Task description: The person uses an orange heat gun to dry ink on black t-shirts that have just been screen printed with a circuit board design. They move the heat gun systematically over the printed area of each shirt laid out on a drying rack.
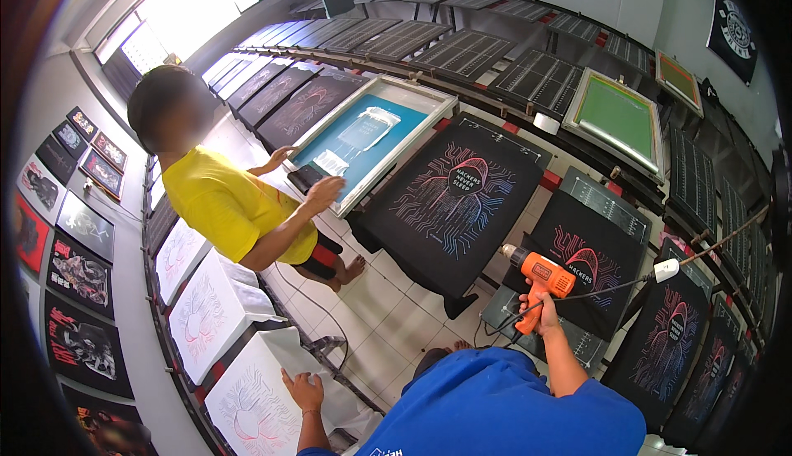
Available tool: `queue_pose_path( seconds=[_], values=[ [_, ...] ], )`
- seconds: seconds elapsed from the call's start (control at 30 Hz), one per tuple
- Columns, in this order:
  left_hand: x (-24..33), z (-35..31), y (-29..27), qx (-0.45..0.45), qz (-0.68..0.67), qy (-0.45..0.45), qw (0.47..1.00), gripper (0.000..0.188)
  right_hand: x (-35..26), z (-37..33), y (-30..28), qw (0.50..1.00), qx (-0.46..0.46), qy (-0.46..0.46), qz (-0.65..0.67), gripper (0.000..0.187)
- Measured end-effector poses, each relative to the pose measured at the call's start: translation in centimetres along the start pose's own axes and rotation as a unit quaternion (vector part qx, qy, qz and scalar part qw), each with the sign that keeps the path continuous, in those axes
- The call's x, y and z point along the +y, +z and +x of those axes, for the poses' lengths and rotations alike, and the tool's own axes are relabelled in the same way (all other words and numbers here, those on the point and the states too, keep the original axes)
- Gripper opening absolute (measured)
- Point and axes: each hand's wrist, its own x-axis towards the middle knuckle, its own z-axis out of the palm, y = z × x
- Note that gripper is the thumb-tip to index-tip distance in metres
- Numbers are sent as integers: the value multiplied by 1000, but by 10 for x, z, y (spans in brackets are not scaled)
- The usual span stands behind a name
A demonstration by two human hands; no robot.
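My right hand [540,316] grips the handle of an orange heat gun [548,274]. Its metal nozzle points left, toward a black T-shirt [462,188] printed with a hooded figure and circuit lines. Beneath and behind the gun lies another black printed T-shirt [582,245] on a board. A dark cord runs from the gun to the right, past a white plug or socket [666,270]. My left hand [304,390], fingers apart, is at the edge of a white T-shirt [256,402] with a faint line print; whether it touches the cloth I cannot tell.
A person in a yellow shirt [227,204] works at a blue-meshed printing screen [375,134] with a squeegee. Green-meshed screens [615,118] sit on the far rail [503,101]. More printed shirts line both sides. A cable [318,303] trails over the tiled floor [384,336].
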Motion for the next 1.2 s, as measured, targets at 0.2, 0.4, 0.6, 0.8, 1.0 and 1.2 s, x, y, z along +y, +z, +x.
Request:
queue_pose_path(
  seconds=[0.2, 0.4, 0.6, 0.8, 1.0, 1.2],
  values=[
    [6, 1, -4, -20, -1, -4, 1000, 29, -1, -1, 0, 1000, -2, -1, 12, 51],
    [2, 1, -1, -11, 3, -7, 1000, 27, 1, 1, -2, 1000, -2, 1, 16, 50],
    [2, 1, 0, -5, 6, -4, 1000, 26, 0, 1, -1, 1000, -4, -2, 8, 50],
    [-1, 0, 4, 4, -8, -3, 1000, 26, -1, 0, -1, 1000, -7, -1, 8, 51],
    [27, 14, 25, -21, -21, -123, 992, 26, -4, -13, 25, 1000, -21, -18, -3, 50],
    [284, 43, 8, -281, -486, 135, 817, 40, -11, -9, 111, 995, -60, -63, -46, 33]
  ],
)
